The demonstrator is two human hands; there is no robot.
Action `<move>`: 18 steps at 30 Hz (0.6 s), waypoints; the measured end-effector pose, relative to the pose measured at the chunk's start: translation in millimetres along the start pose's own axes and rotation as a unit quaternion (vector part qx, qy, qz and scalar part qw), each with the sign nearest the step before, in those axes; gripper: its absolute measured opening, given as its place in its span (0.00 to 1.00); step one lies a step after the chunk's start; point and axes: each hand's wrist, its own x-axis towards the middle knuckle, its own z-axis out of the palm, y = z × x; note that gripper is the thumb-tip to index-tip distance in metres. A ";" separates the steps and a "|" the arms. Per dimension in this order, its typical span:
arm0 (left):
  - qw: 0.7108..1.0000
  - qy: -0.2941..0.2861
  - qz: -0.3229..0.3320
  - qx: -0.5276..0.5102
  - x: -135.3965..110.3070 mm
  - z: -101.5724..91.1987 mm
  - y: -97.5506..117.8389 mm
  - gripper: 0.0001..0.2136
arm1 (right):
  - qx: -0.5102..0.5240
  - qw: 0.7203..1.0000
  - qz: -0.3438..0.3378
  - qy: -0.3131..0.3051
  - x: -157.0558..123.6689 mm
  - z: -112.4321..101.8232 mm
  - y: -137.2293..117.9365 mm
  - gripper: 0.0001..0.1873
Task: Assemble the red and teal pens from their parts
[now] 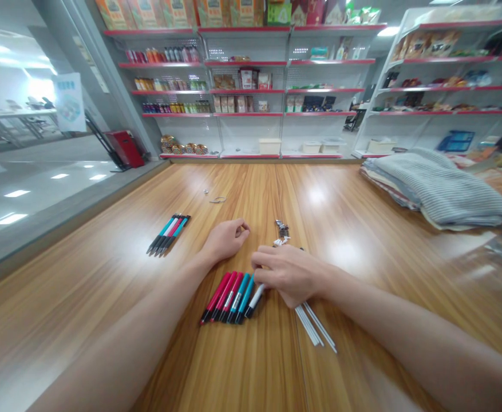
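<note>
My left hand rests on the table with its fingers curled; anything inside them is hidden. The fingers of my right hand are closed at the upper end of a white pen barrel with a black grip. Left of that barrel lies a slanted row of red pen barrels and blue pen barrels. White ink refills stick out from beneath my right hand. Just beyond it are small white pieces and a little pile of dark and silvery pen parts.
Several assembled-looking pens lie side by side at the left. Farther back on the wooden table is a thin loop. Folded cloths are stacked at the right. Stocked shelves stand behind the table.
</note>
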 end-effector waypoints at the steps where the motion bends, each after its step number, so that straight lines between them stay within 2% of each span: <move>1: 1.000 -0.004 0.009 -0.010 -1.2 -1.0 1.6 0.11 | -0.001 1.000 0.007 0.011 -1.6 1.3 2.1 0.10; 5: 0.997 0.008 0.021 -0.076 -6.8 -8.7 9.6 0.16 | -0.015 0.993 0.075 0.093 -10.0 10.9 14.9 0.05; 8: 0.989 0.039 0.038 -0.134 -9.1 -13.9 16.2 0.18 | -0.047 0.973 0.169 0.151 -14.5 16.6 24.6 0.05; 11: 0.985 0.024 0.089 -0.145 -8.3 -15.3 21.2 0.18 | -0.050 0.951 0.238 0.192 -16.4 20.0 31.3 0.08; 15: 0.980 -0.037 0.176 -0.084 -5.1 -12.5 23.4 0.17 | -0.013 0.935 0.262 0.239 -16.8 25.8 35.5 0.09; 18: 0.977 -0.053 0.203 -0.050 -4.3 -10.3 23.1 0.13 | 0.018 0.929 0.256 0.268 -16.0 29.7 35.7 0.09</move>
